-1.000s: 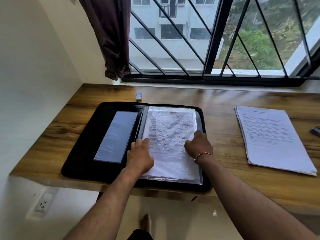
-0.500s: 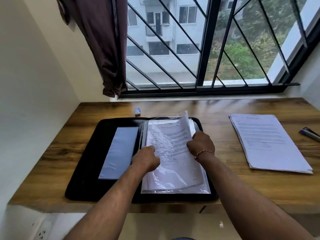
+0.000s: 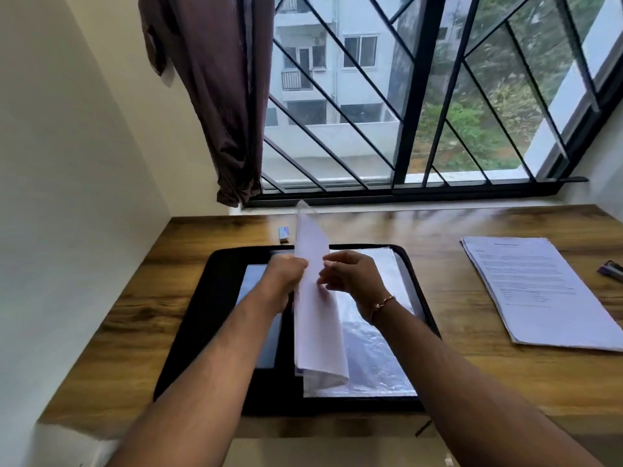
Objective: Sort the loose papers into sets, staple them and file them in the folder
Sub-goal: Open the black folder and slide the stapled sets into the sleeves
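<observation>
Forearms are seen reaching in from the near edge over the wooden bench [image 3: 472, 392]. Black zip folder [image 3: 188, 348] is laid open flat at the bench's front-centre, w/ clear plastic sleeves [image 3: 377, 365] spread on its right half and a glossy panel on its left half. A filled sleeve [image 3: 317, 318] w/ white sheets inside is stood up on edge along the folder's spine, mid-turn betw. the two halves. It is pinched on its left face by the left hand [image 3: 286, 269], fingers curled shut on it. The right hand [image 3: 350, 274], bracelet at the wrist, is held at the sleeve's right face w/ fingertips closed on its edge. To the right, well apart from the folder, a stack of printed papers [image 3: 539, 291] is laid flat on the bench. Stapler [image 3: 612, 269] is partly seen at the right frame edge, just beyond the stack. Small blue-white box [image 3: 284, 232] is placed behind the folder, near the window sill. Dark curtain [image 3: 215, 96] is hung at the window's left.
</observation>
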